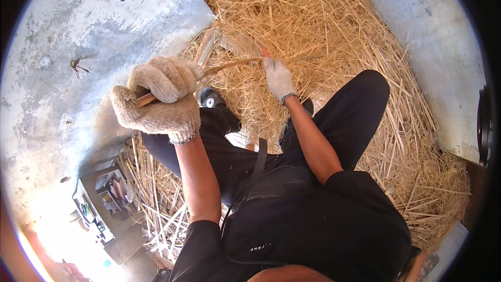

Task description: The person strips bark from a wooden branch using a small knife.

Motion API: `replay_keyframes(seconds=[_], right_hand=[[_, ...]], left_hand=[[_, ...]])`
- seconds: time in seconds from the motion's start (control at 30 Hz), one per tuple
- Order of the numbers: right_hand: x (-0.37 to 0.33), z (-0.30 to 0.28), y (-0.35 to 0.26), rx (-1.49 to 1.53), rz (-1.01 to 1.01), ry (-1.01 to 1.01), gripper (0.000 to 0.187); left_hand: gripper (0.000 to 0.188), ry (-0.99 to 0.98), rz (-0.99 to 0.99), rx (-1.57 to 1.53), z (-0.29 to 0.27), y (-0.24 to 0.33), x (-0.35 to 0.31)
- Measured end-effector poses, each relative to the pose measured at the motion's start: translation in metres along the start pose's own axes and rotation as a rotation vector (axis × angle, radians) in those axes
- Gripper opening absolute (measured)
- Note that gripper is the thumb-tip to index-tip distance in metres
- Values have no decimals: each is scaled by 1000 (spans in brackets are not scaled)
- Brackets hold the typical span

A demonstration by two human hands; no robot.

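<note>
My left hand (159, 96), in a knitted off-white work glove, is raised at the left and closed round a thin wooden strip, likely bamboo (147, 99). One short end pokes out between thumb and fingers. From the other side of the fist the strip runs, slightly bowed, across to my right hand (280, 79). That hand is gloved too and closed, farther off above the straw. A small red-ended thing (265, 52) sticks out of its grip; the rest is hidden, so its kind is unclear. The strip meets the right hand's fingers beside it.
Loose straw-like shavings (313, 21) cover the floor ahead and to the right, between my bent legs (347, 117). A worn, pale wall (62, 62) rises close on the left. Another wall (433, 47) stands right. At lower left is a small shelf (112, 198) with assorted items.
</note>
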State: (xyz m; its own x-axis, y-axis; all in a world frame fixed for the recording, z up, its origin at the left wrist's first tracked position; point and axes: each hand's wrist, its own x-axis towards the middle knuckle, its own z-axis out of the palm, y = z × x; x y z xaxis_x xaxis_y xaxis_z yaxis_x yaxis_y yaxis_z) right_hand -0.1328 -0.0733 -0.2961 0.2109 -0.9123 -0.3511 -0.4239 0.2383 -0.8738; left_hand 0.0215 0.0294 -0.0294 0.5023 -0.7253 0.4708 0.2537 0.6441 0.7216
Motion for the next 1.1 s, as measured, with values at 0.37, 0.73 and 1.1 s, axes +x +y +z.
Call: replay_keyframes(seconds=[0.37,0.73,1.1], right_hand=[[13,32,60,-33,209,-168,54],[-9,-7,-7,76,-89,194,60],[-9,25,4,-310,-149,236,56]], left_hand=[[62,104,-30,-3,4,-25,-8],[65,-90,82,22,8,18,3],[64,126,5,151,31,-10,21]])
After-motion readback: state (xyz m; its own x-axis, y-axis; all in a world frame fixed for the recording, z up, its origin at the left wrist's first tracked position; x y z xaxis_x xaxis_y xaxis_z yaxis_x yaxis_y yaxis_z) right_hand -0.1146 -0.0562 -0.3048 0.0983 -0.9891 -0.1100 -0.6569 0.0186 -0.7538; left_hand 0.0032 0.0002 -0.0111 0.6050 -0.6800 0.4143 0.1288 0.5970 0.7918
